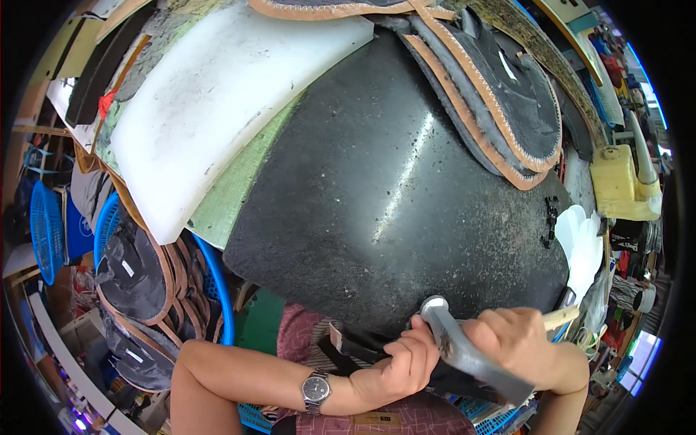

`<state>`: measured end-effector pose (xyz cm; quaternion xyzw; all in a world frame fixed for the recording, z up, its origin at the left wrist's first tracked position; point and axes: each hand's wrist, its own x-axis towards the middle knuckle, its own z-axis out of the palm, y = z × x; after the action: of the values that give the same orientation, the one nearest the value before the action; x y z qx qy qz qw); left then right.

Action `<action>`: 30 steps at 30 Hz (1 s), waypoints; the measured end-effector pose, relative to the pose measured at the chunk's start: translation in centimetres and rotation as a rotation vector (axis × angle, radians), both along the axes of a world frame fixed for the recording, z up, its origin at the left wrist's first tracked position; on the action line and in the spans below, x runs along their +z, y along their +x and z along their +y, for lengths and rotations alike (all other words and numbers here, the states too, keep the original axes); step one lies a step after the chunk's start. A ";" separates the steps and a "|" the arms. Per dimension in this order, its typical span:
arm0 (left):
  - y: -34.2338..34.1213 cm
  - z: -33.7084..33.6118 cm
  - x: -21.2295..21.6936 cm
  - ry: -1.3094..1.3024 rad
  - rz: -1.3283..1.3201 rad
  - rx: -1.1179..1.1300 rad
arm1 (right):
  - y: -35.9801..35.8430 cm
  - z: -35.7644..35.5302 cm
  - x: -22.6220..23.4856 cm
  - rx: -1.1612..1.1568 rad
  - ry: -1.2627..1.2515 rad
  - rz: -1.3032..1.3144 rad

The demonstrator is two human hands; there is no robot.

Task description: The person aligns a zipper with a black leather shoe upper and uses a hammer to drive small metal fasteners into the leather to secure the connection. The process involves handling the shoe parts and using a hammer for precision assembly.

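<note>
My right hand [511, 337] is closed around a hammer [478, 355], just beyond the near edge of the black work surface [326, 181]. The steel head slants across in front of the fingers, its round face up and its flat end pointing down right. A pale wooden handle end [562, 317] sticks out past the fist. Beside the hammer head, my left hand [402, 366] is curled shut, fingertips close to the round face. What it grips, if anything, is hidden. Dark material [355, 351] lies next to this hand, over my lap.
Black shoe uppers with tan stitched edges [500, 94] are piled at the far right. A thick white slab [225, 94] covers the far left. More uppers [138, 283] fill a blue basket [228, 304]. White pieces [578, 239] and a yellow jug [620, 185] stand right.
</note>
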<state>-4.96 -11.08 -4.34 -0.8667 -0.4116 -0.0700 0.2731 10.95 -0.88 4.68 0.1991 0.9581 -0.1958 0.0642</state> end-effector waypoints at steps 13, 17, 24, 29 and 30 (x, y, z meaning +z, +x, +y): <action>-1.4 -2.0 0.6 -0.426 -0.469 -0.178 | -0.7 -0.2 0.0 0.014 0.061 0.069; -2.3 0.2 1.0 -0.554 -0.704 -0.041 | 2.1 -0.8 0.1 -0.124 -0.095 0.006; -0.4 1.1 3.0 -0.926 -1.385 -0.157 | 7.4 -1.2 7.8 -0.514 0.555 0.075; 0.4 21.6 7.7 -0.678 -1.324 -0.133 | 5.9 5.2 7.9 -1.001 0.071 0.661; -0.1 25.3 8.0 -0.660 -1.334 -0.098 | 4.7 7.5 8.3 -0.925 0.004 0.587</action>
<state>-5.02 14.26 3.62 -0.6944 -0.4505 -0.4661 -0.3126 15.62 6.61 13.02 0.5365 0.7488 -0.2490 -0.2992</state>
